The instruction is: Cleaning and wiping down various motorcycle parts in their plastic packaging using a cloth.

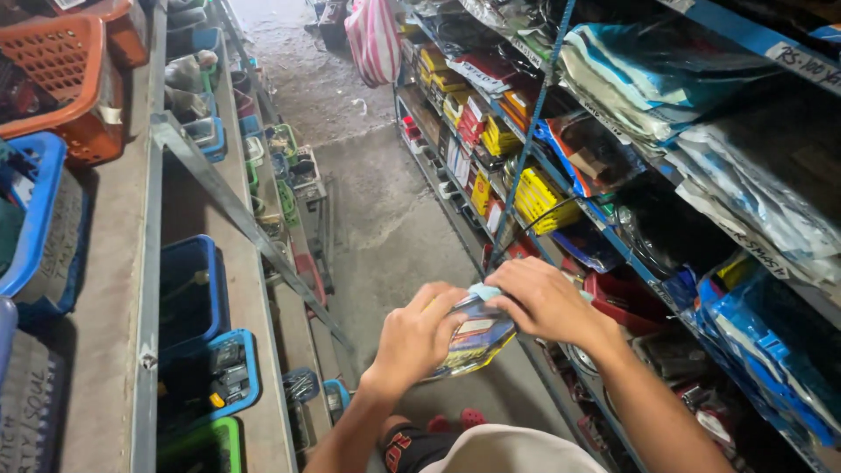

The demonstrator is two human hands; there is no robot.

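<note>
Both my hands hold one small flat packet (474, 337), glossy with yellow, blue and red print, in front of me over the aisle floor. My left hand (419, 337) grips its left side from below, fingers curled around the edge. My right hand (541, 300) pinches the packet's top edge, where a pale blue strip shows. The packet's lower right part sticks out beneath my fingers.
A metal rack (561, 197) on the right carries yellow and red packets, coiled parts and plastic-wrapped goods. On the left, shelves (114, 289) hold blue bins (188, 293), a green bin and orange baskets (61, 74). A narrow concrete aisle (377, 210) runs ahead toward a striped bag (372, 39).
</note>
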